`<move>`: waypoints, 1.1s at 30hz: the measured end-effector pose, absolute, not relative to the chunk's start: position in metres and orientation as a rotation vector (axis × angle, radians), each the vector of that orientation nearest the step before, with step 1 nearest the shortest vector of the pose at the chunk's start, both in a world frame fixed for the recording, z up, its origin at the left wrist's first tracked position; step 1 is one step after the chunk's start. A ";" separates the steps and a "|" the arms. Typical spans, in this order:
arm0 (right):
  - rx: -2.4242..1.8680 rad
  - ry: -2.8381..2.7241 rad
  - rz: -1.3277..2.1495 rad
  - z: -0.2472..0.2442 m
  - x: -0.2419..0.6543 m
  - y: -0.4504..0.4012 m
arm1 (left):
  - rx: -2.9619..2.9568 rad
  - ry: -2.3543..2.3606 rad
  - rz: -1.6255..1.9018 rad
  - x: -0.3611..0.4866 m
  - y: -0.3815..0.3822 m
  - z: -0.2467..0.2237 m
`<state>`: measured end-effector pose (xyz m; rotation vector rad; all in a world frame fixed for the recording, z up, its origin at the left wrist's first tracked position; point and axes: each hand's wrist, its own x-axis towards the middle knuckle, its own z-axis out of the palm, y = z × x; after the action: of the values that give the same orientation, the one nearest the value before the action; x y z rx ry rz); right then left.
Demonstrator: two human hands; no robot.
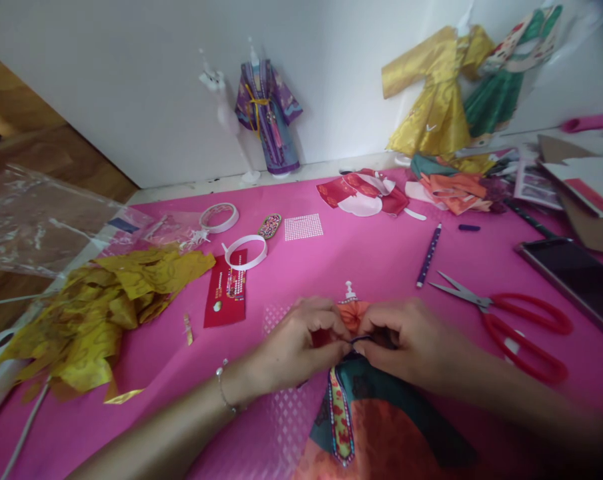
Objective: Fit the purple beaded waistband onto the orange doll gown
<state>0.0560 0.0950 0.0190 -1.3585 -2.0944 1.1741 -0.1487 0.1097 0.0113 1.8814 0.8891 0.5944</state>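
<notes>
An orange and dark green doll dress [391, 427] lies on the pink table, its narrow top end with a white peg pointing away from me. A patterned, bead-edged strip [340, 413] runs down its front. My left hand [314, 340] and my right hand [401, 340] meet at the dress's waist, thumbs and forefingers pinched together. Between the fingertips shows a thin dark cord [360, 341], which both hands grip. Its ends are hidden by the fingers. A bracelet [223, 390] hangs on my left wrist.
Red-handled scissors [486, 303] and a phone [576, 277] lie at right, near a purple pen [429, 255]. Yellow fabric scraps [116, 300], tape rolls [219, 217] and a red card [224, 300] are at left. Dressed doll stands [267, 120] line the back wall.
</notes>
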 end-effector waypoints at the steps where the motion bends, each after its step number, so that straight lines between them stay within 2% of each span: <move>1: -1.361 -2.096 1.172 0.019 0.056 0.095 | 1.883 0.888 0.595 -0.149 0.110 0.011; 33: -1.355 -2.143 1.160 0.016 0.058 0.095 | 1.936 0.873 0.607 -0.151 0.109 0.011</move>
<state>0.0578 0.0950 0.0156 -1.3552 -2.1435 1.1599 -0.1506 0.1085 0.0106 1.9365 0.8726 0.6065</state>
